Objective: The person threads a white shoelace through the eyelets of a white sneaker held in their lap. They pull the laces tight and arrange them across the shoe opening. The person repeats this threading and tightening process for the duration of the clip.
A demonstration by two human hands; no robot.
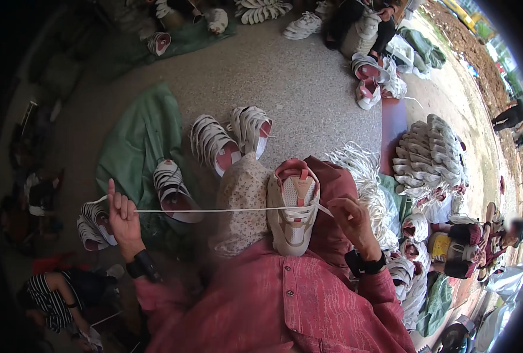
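Note:
A beige and white sneaker [294,232] with a pink lining lies on my lap, toe toward my body. Its white shoelace [214,210] is partly threaded through the lower eyelets and stretches in a straight line to the left. My left hand [125,219] is closed around that far part of the lace, with the index finger pointing up. Just right of the sneaker, my right hand [355,223] pinches the short lace end that comes out beside the tongue. Both hands are apart from the sneaker itself.
Laced sneakers [211,141] stand on the floor past my knees, and more sit by a green cloth [146,135] at left. At right are a heap of white laces [361,176] and stacked shoe uppers [429,159]. Other people sit nearby, one in stripes [58,294].

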